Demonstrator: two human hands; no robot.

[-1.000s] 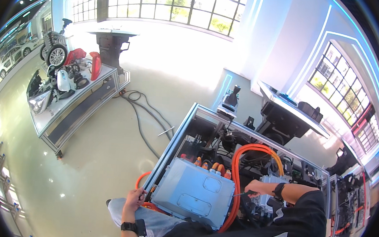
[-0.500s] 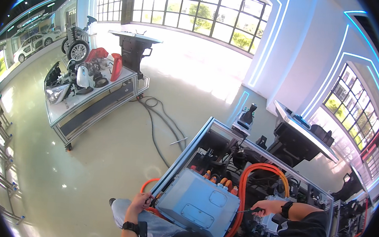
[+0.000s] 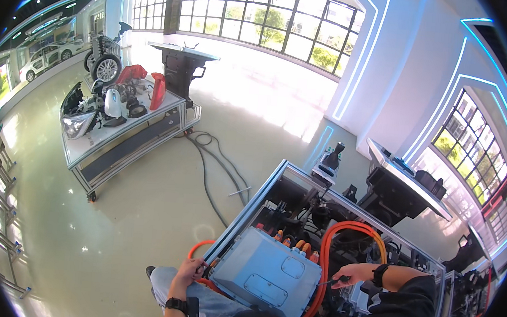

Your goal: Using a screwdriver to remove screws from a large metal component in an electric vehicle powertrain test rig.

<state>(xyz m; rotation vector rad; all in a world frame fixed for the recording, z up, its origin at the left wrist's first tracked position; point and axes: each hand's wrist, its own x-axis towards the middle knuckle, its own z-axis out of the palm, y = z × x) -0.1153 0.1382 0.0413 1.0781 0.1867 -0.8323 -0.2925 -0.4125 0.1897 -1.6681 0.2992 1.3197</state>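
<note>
A light blue metal box (image 3: 258,255) with two oval cover plates lies in front of me in an aluminium frame (image 3: 238,227). My right hand (image 3: 351,275) is closed on a dark-handled screwdriver (image 3: 339,280). Its thin shaft points left across the thick orange cables (image 3: 322,265) toward the box's right side; where the tip ends is hard to make out. At the box's left edge my left hand (image 3: 188,271) is closed, fingers pinched around something small and dark that I cannot make out. Several orange connectors (image 3: 300,245) sit along the box's far side.
Black parts and wiring fill the frame behind the box. Beyond it stand a gear lever (image 3: 332,159) on a mount and a tilted stand (image 3: 406,179). A wheeled parts table (image 3: 124,142) is at the far left, and loose cables (image 3: 207,173) lie on the floor.
The view has shifted very slightly. Both hands stay at the box's two sides; my right hand with the screwdriver has moved only a little.
</note>
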